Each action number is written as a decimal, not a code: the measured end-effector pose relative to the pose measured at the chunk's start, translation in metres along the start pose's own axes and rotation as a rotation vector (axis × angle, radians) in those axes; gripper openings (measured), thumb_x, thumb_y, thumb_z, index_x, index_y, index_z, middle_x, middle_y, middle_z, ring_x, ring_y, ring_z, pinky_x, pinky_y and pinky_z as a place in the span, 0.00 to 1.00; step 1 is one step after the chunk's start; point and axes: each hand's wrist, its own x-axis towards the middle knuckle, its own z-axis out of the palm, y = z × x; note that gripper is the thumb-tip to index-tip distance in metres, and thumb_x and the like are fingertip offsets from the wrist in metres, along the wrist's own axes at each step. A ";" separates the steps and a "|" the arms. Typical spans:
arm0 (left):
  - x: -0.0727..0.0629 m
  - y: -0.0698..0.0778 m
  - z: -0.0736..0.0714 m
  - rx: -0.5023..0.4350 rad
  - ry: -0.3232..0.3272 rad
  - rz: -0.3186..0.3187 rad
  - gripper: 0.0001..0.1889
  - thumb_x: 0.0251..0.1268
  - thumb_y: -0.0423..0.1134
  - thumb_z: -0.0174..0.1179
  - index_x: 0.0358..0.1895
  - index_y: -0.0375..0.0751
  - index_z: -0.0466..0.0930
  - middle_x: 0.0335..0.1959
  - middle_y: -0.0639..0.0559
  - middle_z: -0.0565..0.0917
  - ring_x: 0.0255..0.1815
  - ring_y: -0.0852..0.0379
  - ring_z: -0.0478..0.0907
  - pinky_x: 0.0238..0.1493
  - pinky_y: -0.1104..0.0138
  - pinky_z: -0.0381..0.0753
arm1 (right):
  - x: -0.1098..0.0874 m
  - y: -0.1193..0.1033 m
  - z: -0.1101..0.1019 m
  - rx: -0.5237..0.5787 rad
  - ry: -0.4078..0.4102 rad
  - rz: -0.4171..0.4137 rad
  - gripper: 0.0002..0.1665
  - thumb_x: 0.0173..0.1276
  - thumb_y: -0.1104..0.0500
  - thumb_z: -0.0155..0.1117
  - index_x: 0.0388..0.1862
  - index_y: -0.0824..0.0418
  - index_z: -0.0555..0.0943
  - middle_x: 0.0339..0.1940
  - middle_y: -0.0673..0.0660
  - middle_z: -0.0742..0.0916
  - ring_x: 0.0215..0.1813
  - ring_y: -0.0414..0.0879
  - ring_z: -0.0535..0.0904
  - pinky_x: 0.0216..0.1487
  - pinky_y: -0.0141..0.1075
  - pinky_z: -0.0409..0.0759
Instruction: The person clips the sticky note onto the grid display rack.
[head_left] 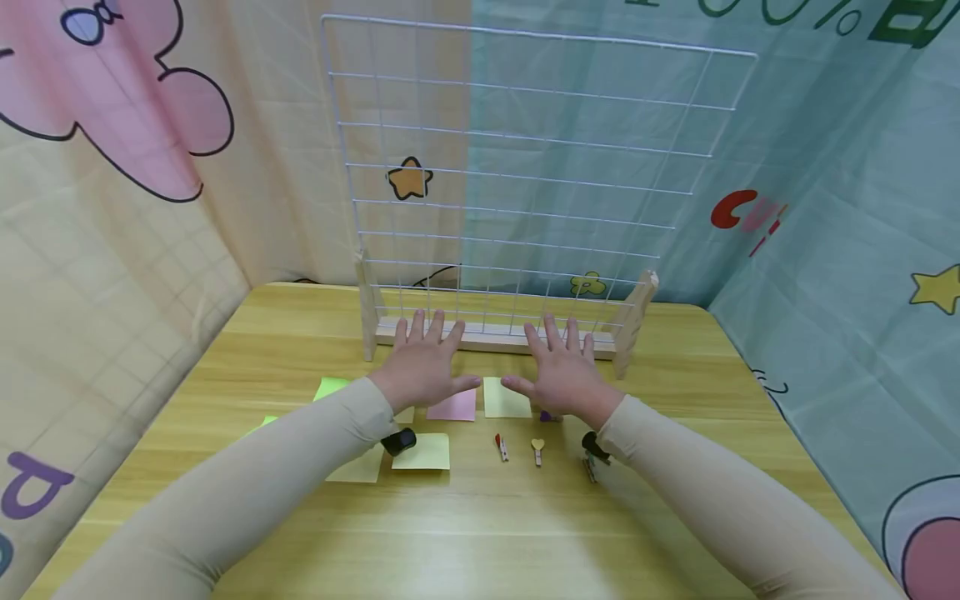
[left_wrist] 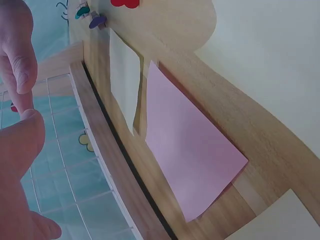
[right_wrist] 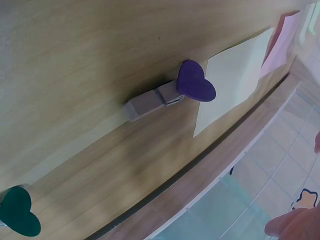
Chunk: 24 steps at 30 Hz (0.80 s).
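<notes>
My left hand [head_left: 422,367] hovers with fingers spread, in front of the wire grid [head_left: 517,175] and nearest a pink sticky note [head_left: 452,406]. My right hand [head_left: 566,375] has its fingers spread too, beside a pale yellow note [head_left: 507,398]; neither hand holds anything. Below the right hand lies a clothespin with a purple heart [right_wrist: 196,82]. A teal heart [right_wrist: 19,212] shows at the right wrist view's lower left. Nearer the front lie a red-topped clothespin [head_left: 502,447] and a yellow-heart clothespin [head_left: 537,452]. Another clothespin [head_left: 589,468] is partly hidden by the right wrist.
The grid stands upright in a wooden base [head_left: 495,335] at the back of the table [head_left: 450,542]. More notes, a yellow one [head_left: 423,452] and a green one [head_left: 330,387] among them, lie around the left forearm, partly covered. Printed curtains [head_left: 840,250] surround the table.
</notes>
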 end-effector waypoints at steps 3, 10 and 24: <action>0.000 -0.001 -0.001 -0.006 -0.002 0.000 0.53 0.71 0.77 0.49 0.88 0.51 0.41 0.88 0.37 0.38 0.87 0.28 0.30 0.84 0.34 0.30 | 0.001 0.003 0.000 -0.007 0.006 -0.002 0.61 0.72 0.21 0.52 0.90 0.50 0.44 0.89 0.65 0.42 0.86 0.75 0.31 0.80 0.75 0.33; -0.002 -0.007 -0.003 -0.015 -0.009 -0.001 0.53 0.72 0.75 0.51 0.88 0.50 0.41 0.88 0.37 0.38 0.87 0.28 0.31 0.83 0.34 0.30 | 0.000 0.012 -0.002 0.010 -0.010 0.022 0.62 0.72 0.20 0.51 0.90 0.51 0.42 0.89 0.65 0.41 0.86 0.76 0.31 0.80 0.74 0.32; -0.006 -0.028 -0.003 -0.021 0.000 -0.010 0.53 0.72 0.73 0.53 0.88 0.48 0.43 0.88 0.36 0.39 0.87 0.27 0.30 0.83 0.33 0.31 | -0.005 0.031 0.000 0.026 0.016 0.021 0.60 0.73 0.22 0.52 0.90 0.52 0.44 0.89 0.66 0.41 0.85 0.78 0.32 0.80 0.75 0.34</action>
